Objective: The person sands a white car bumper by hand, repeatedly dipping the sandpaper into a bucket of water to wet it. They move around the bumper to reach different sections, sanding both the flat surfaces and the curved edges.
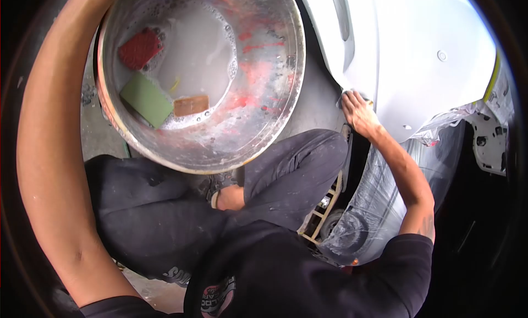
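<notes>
My right hand (359, 113) presses against the lower edge of a white car body panel (412, 48), fingers bent over a small pad with grey and yellow edges (370, 104). Most of that pad is hidden under the fingers. My left forearm (55, 125) reaches up past the left side of a large paint-stained bucket (264, 81), and the hand itself is beyond the top edge. Cloudy, foamy water (195, 54) fills the bucket's bottom. In it lie a red cloth-like piece (141, 48), a green rectangular block (146, 100) and a smaller brown block (191, 105).
Clear plastic sheeting (374, 191) covers the area below the panel, around a wheel. My bent legs (291, 169) are close against the bucket's near side. A pale ladder-like frame (322, 213) stands beside my knee. Grey concrete floor (313, 106) shows between bucket and car.
</notes>
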`<state>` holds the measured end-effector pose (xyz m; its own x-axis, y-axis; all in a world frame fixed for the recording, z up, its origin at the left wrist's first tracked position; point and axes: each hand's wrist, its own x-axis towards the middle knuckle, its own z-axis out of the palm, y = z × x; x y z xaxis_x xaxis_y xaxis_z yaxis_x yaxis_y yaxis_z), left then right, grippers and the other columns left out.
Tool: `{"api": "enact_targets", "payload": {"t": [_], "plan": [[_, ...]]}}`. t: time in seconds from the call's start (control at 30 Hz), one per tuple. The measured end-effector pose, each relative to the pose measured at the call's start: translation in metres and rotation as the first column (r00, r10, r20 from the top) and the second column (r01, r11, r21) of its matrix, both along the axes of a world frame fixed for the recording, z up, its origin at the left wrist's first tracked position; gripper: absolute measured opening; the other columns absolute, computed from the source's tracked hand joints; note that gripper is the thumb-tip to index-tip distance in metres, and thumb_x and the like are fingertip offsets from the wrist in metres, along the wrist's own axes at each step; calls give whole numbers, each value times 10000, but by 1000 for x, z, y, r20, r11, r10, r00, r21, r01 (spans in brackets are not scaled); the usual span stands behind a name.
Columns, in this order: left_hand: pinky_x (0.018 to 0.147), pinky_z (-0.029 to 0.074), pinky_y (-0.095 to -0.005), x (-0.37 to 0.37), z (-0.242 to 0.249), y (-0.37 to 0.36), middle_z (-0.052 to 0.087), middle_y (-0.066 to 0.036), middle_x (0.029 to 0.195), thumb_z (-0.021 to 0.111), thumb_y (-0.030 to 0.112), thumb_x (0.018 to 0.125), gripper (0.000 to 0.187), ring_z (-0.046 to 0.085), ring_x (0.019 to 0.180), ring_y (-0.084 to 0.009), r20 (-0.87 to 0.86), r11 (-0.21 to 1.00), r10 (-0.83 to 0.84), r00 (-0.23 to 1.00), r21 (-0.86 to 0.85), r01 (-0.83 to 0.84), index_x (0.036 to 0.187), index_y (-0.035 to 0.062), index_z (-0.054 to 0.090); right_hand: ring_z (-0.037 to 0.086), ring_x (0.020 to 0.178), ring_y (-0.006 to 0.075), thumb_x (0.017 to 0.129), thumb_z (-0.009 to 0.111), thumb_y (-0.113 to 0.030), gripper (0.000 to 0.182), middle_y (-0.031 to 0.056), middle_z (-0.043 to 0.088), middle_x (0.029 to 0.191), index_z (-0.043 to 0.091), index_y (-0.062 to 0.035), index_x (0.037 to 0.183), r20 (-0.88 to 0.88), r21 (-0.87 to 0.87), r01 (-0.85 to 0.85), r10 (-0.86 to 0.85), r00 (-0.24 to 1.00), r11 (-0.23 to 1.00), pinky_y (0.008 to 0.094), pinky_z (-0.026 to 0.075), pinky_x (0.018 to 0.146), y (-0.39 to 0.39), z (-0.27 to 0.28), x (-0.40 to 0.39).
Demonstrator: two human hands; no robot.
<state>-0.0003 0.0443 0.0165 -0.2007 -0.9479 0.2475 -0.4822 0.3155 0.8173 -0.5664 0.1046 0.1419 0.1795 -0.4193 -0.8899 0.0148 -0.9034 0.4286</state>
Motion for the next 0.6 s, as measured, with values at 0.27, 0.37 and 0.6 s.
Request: {"api": "enact_targets", "payload": {"t": [0.27,0.37,0.6], "plan": [[923,513,-324,1,-39,-35,733,-94,1037,672,182,966,289,665,979,-188,-132,967,-33,991,246,65,1186,-4,690,411,1506,361,923,558,-125,587,216,448,1613,513,84,1470,491,-290,90,67,869,953,515,329,1236,0,-45,-19],[937,497,-297,2,-45,-45,698,-54,1044,611,168,1013,289,633,989,-132,-115,968,-140,983,195,160,1215,-36,652,386,1541,299,940,557,-140,611,147,415,1665,487,43,1519,468,-357,96,89,879,929,467,285,1272,16,-50,-64],[961,483,-292,-11,-16,-36,699,-56,1039,635,177,1011,293,629,1010,-127,-31,941,-70,997,330,76,1204,-41,669,415,1535,269,946,582,-110,546,146,477,1626,548,8,1479,720,-432,243,170,672,869,493,302,1272,25,-85,-92]]}}
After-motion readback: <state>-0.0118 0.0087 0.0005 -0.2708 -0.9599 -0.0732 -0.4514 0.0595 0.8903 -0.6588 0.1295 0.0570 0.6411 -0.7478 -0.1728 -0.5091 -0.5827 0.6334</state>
